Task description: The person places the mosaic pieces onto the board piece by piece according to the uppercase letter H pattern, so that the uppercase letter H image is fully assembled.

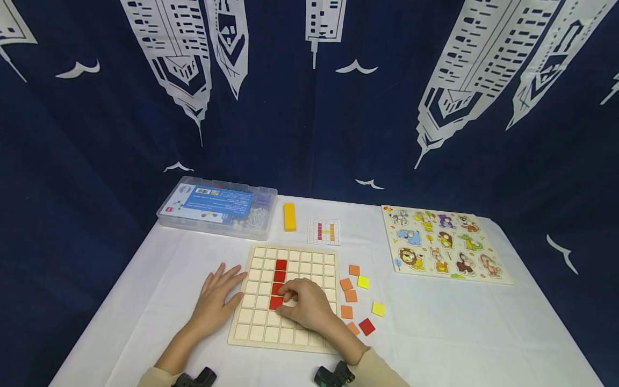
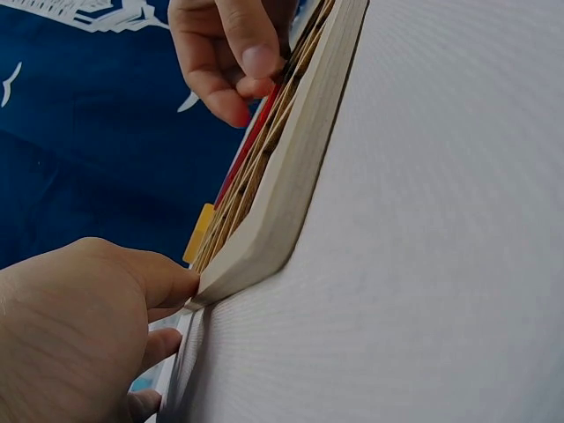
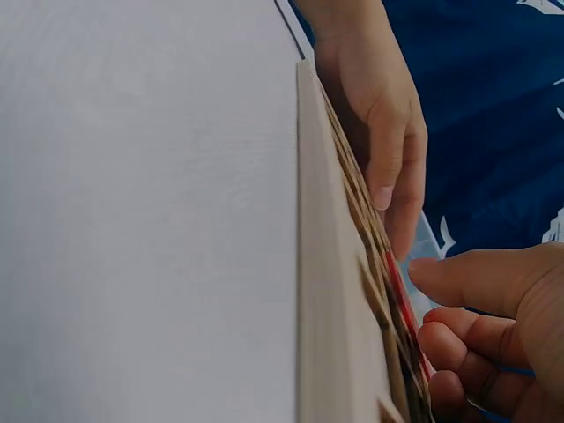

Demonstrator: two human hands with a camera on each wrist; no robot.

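Red tiles (image 1: 275, 303) are lying by my right hand (image 1: 308, 304).
Thumb and fingers are curving apart, perhaps touching one; my splayed left hand (image 1: 215, 295) is touching the board (image 1: 259, 317).

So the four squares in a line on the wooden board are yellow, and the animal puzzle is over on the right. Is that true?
Not quite: the four squares on the wooden board are red, not yellow, as the head view shows. The animal puzzle is over on the right.
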